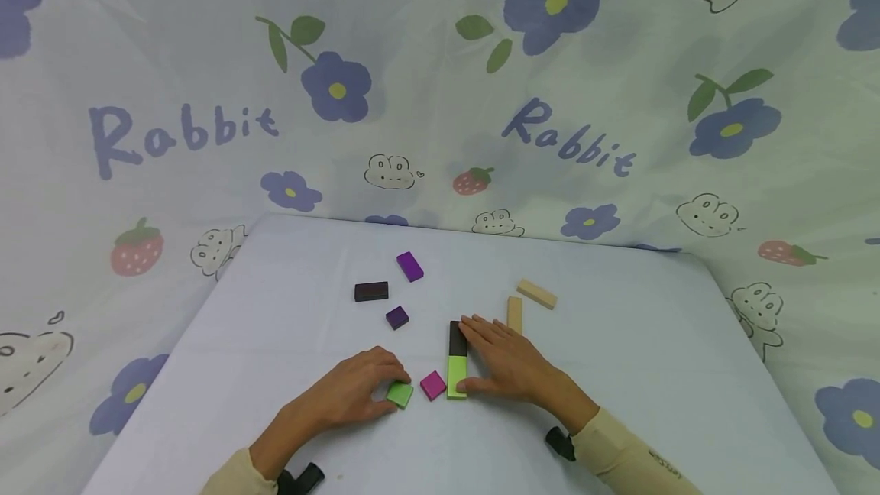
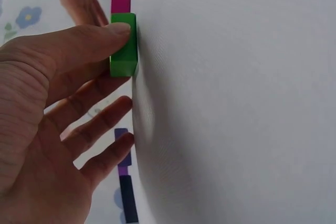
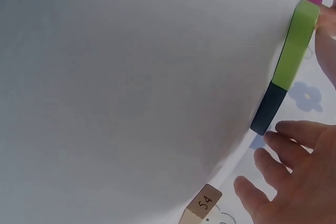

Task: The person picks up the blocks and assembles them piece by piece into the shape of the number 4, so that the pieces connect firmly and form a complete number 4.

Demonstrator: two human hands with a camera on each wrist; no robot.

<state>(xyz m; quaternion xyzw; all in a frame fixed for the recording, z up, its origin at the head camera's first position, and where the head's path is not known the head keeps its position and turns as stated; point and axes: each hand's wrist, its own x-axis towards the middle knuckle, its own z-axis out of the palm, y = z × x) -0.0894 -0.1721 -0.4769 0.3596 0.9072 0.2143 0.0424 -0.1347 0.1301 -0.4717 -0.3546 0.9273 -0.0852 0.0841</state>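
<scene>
My left hand [image 1: 354, 388] pinches a small green block [image 1: 399, 394] between thumb and fingertips; in the left wrist view the thumb lies on the block's face [image 2: 123, 48]. Just right of it, a magenta block [image 1: 433, 386] lies between the two hands. A lime green block [image 1: 457, 374] and a black block [image 1: 457, 339] lie end to end in a straight row. Along the row's right side is my right hand [image 1: 509, 365], its fingers extended. Its thumb is at the lime block and its fingertips are at the black block's far end.
Farther back on the white table [image 1: 619, 373] lie a dark brown block [image 1: 371, 292], a purple block [image 1: 409, 266] and a small dark purple block [image 1: 397, 318]. Two wooden blocks, one angled [image 1: 537, 293] and one partly hidden [image 1: 515, 315], lie beyond the right hand. A printed cloth [image 1: 426, 98] hangs behind.
</scene>
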